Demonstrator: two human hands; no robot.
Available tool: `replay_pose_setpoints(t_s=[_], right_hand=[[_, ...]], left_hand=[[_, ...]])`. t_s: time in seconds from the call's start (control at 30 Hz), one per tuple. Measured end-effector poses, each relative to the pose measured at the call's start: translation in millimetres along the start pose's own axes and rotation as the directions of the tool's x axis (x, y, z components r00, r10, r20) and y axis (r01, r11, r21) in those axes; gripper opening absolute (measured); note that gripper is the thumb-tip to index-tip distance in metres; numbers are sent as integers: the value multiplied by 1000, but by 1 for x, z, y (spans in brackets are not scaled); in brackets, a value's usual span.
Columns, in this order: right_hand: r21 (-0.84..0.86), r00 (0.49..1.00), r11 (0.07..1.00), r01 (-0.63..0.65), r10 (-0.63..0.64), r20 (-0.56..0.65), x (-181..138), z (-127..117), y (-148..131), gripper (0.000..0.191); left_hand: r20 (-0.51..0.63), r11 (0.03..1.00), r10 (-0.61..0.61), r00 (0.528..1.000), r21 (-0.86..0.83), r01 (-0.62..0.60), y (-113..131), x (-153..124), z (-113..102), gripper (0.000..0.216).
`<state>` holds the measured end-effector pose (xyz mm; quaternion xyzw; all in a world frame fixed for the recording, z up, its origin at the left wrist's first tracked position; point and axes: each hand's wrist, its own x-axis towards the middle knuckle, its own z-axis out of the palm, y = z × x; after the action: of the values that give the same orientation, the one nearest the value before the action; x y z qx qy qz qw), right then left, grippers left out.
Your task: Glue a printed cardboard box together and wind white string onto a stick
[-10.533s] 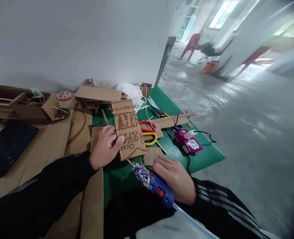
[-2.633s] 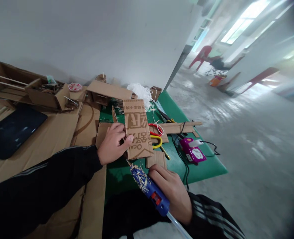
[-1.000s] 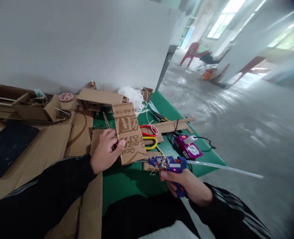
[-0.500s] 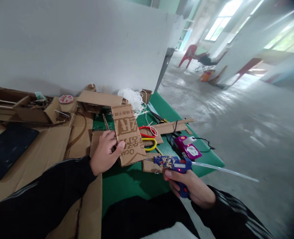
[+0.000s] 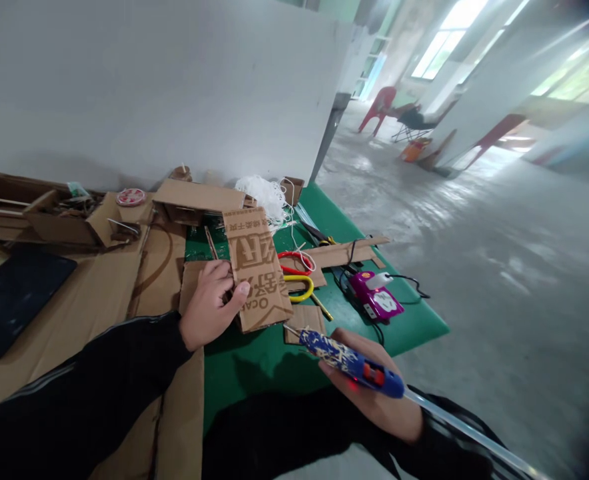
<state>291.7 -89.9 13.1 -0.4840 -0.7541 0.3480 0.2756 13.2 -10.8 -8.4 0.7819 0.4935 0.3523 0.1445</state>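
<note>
My left hand [image 5: 213, 303] grips the left side of a printed cardboard box [image 5: 258, 273], its thumb lying on the top face. In my right hand [image 5: 374, 400] is a blue hot glue gun [image 5: 342, 357], crusted with dried strands and showing a small red light. A long clear glue stick [image 5: 474, 430] sticks out of its back end. The nozzle points left, close to the box's lower right corner; whether it touches cannot be told. Beneath the nozzle lies a small cardboard piece [image 5: 305, 321]. Red [image 5: 297, 262] and yellow handles [image 5: 300, 288] show right of the box.
A purple power strip [image 5: 376, 295] with a plugged-in cord sits on the green tabletop [image 5: 414, 327]. Behind the box are tangled white string [image 5: 262, 198] and a long cardboard piece [image 5: 199, 195]. A pencil [image 5: 323, 308], cardboard strips [image 5: 347, 253] and a black tablet-like slab [image 5: 17, 303] lie around.
My right hand has rolled the glue gun, so its top and back now face up and the glue stick slants down to the right. My left hand and the box stay nearly still.
</note>
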Motion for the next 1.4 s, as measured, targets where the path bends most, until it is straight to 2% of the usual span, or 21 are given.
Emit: replay_pose_setpoints(t_s=[0.3, 1.4], right_hand=[[-91, 996, 992, 90, -91, -8, 7, 6, 3, 22], [-138, 999, 990, 26, -29, -22, 3, -1, 13, 28]], left_hand=[[-7, 1000, 0, 1000, -2, 0, 0, 0, 1, 38], [4, 1000, -6, 1000, -17, 7, 0, 0, 0, 36]])
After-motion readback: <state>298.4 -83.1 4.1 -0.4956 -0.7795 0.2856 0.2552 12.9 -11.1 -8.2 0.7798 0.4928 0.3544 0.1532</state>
